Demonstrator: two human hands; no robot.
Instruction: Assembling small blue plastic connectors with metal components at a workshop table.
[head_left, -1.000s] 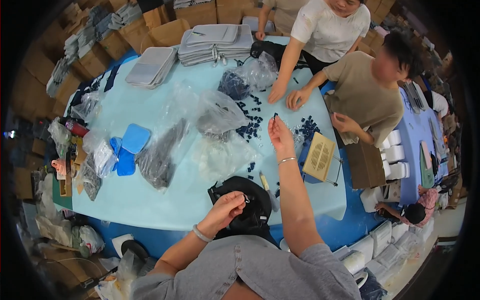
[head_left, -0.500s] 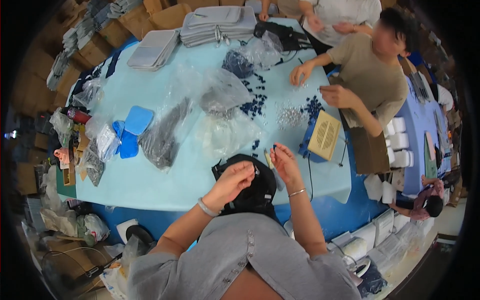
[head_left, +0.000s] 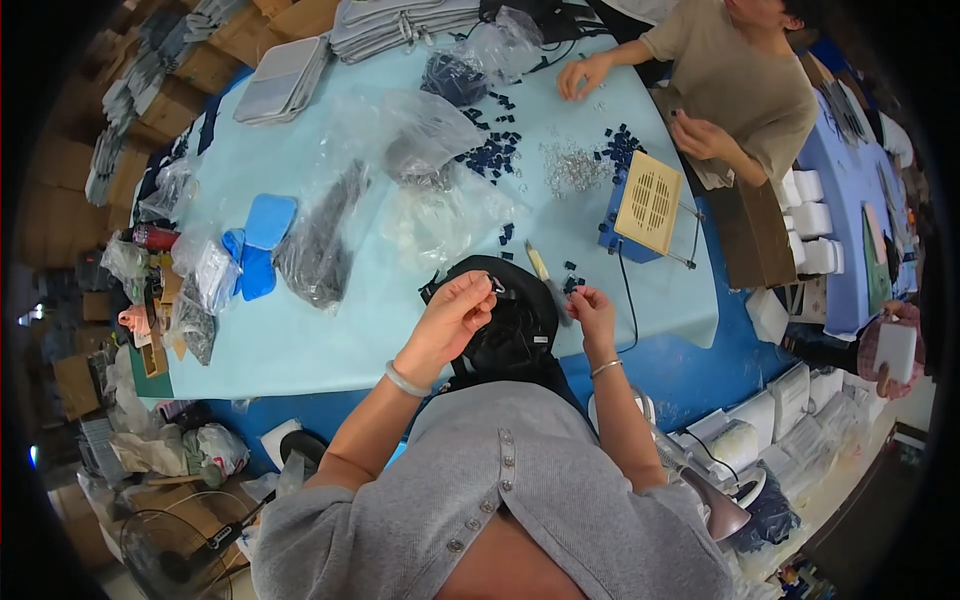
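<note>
My left hand (head_left: 458, 318) is closed in a pinch over the black bag, a small shiny piece (head_left: 495, 285) showing at its fingertips. To its right, my right hand (head_left: 594, 318) pinches a small dark piece (head_left: 573, 285) just above the table edge. Both pieces are too small to make out in detail. Beneath my hands, the black bag (head_left: 515, 335) lies at the table's near edge against my body. A yellow-handled tool (head_left: 538, 262) rests on the table between my hands, its far end partly behind the bag.
Beyond my hands lie loose dark-blue pieces (head_left: 490, 155) and small silvery parts (head_left: 575, 170). A blue and beige box-shaped device (head_left: 648, 205) with a cord stands right. Clear plastic bags (head_left: 430, 220) and blue pouches (head_left: 262, 245) lie left. A co-worker's hand (head_left: 585, 75) reaches over the far right.
My right hand has moved down and right, away from my left hand. The left hand keeps its pinch, slightly lower-left. The view has shifted, and the co-worker's hands appear higher.
</note>
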